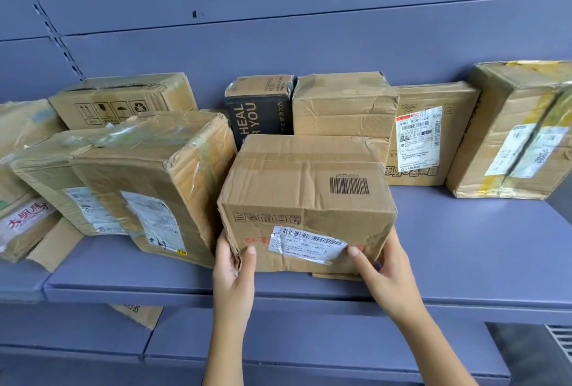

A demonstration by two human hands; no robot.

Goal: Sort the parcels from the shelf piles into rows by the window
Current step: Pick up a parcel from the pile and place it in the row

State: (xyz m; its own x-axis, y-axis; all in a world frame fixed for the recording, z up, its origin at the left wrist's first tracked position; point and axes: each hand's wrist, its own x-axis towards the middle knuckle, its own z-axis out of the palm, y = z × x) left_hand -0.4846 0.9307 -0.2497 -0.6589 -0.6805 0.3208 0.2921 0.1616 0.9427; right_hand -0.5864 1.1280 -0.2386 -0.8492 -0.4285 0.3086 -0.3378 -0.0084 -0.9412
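1. Shelf (464, 246): grey-blue metal, and it carries every parcel seen. Its front strip is bare, which leaves room to draw a parcel forward. Neither the window nor any sorted row is in view, so progress cannot be judged.
2. Left pile (148, 175): taped cartons lean rightward on one another, and the nearest touches the held box. In my judgement it may slump once that support goes. The pile is cut off at the left frame edge, so its extent is unknown.
3. Box (306, 199): the parcel in hand, at the shelf's front middle, just before the black box (260, 116). Its printing reads upside down, so it appears to sit inverted. Whether its base rests on the shelf or is lifted cannot be told.
4. Left hand (232, 265): grasps the box's lower left corner, thumb on the front face; the fingers behind are hidden.
5. Right hand (383, 265): grasps the lower right corner likewise. The paired hold suits a level lift.
6. Label (306, 244): torn and wrinkled, and the text is too small to read.
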